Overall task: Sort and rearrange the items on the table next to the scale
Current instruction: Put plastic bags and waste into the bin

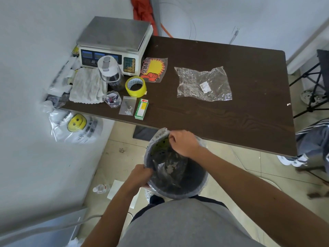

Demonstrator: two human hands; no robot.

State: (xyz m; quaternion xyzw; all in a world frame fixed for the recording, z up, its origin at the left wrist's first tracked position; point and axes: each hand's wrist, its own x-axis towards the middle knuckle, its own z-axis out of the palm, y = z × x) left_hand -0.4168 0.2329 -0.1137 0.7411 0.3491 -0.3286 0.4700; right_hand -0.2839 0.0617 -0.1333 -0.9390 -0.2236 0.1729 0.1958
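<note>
Left hand: your left hand (pixel 142 172) is closed on the near-left rim of the bag-lined bin (pixel 178 168), pinching plastic liner against the rim.
Right hand: your right hand (pixel 184 142) is closed on the far edge of the liner, fingers curled over it above the table's (pixel 231 122) near edge.
Bin: it sits off the table, between you and the near edge, already holding crumpled plastic. Pull the two hands unevenly and the liner could slip off the rim and drop inside.
Items by the scale: the scale (pixel 114 45) stands at the far left corner. In front of it crowd a lidded jar (pixel 110 72), a white cloth (pixel 87 86), a yellow tape roll (pixel 136 85), a promo sticker (pixel 154 69), a small bag of batteries (pixel 113 99), a zip bag of screws (pixel 127 106) and a green box (pixel 141 109).
Edge risk: the green box and zip bag lie near the near edge, just left of the bin; I judge a swing of the bin or your forearm could sweep them off.
Loose bag: a clear plastic bag (pixel 203 84) lies alone, well right of the cluster; light enough to slide if brushed.
Left overhang: more bags spill over the table's left side, one with a smiley face (pixel 76 123), and could fall if the cloth is tugged.
</note>
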